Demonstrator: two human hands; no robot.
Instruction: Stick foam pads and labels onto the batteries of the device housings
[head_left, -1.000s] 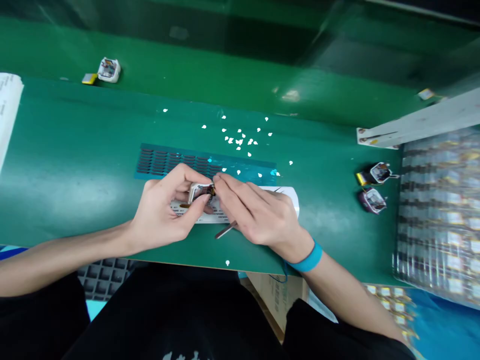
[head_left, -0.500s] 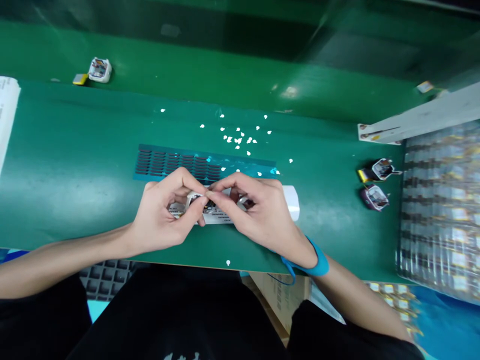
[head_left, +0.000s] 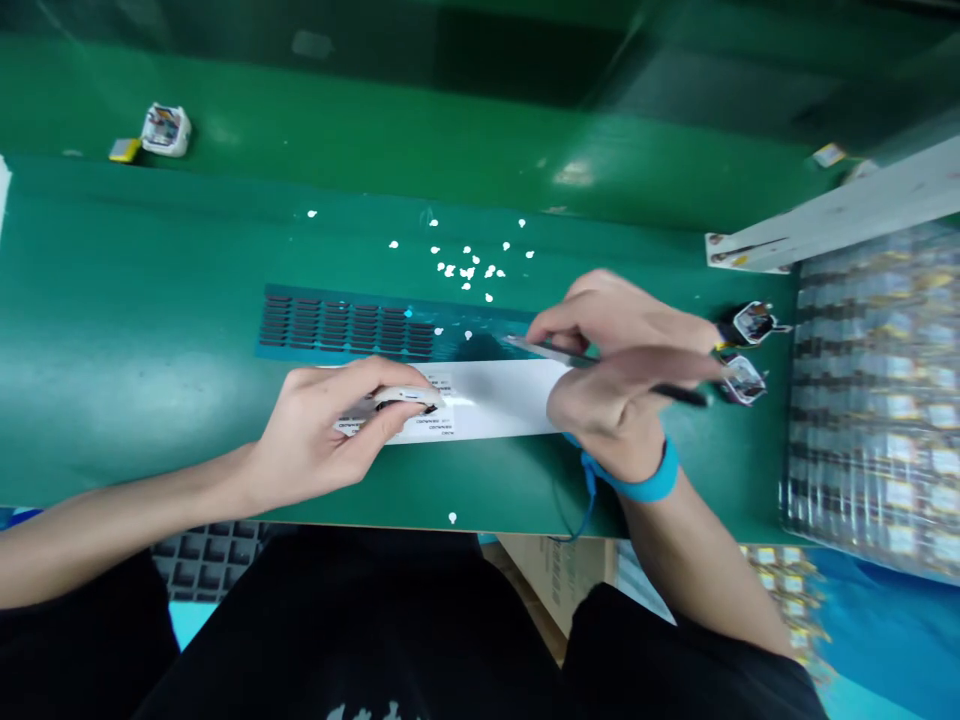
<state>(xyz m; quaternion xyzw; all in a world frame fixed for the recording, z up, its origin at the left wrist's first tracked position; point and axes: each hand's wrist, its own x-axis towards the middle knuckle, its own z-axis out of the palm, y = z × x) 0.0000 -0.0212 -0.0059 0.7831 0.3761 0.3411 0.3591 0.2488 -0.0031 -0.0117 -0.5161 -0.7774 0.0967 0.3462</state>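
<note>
Between its thumb and fingers my left hand [head_left: 330, 425] pinches a small white device housing [head_left: 405, 396] on edge, dark parts showing along its lower side. It is held above a white sheet of printed labels [head_left: 502, 402]. My right hand [head_left: 619, 345], smeared by motion, grips slim metal tweezers [head_left: 553, 352]; their pale tip points left and their dark end sticks out to the right. Beyond the sheet lies a blue strip with rows of small dark pieces [head_left: 341, 325]. Several tiny white round tabs [head_left: 466, 273] are scattered on the green bench behind it.
At the upper left stands an open white housing [head_left: 166, 130] with a yellow battery [head_left: 124, 150]. Two open housings [head_left: 752, 322] sit at the right, beside a stack of clear trays [head_left: 870, 410]. A white bracket [head_left: 832, 220] rises there. My wrist wears a blue strap [head_left: 649, 482].
My right hand has left the housing and moved right and up, with the tweezers now showing across it. My left hand keeps the housing, now turned on edge.
</note>
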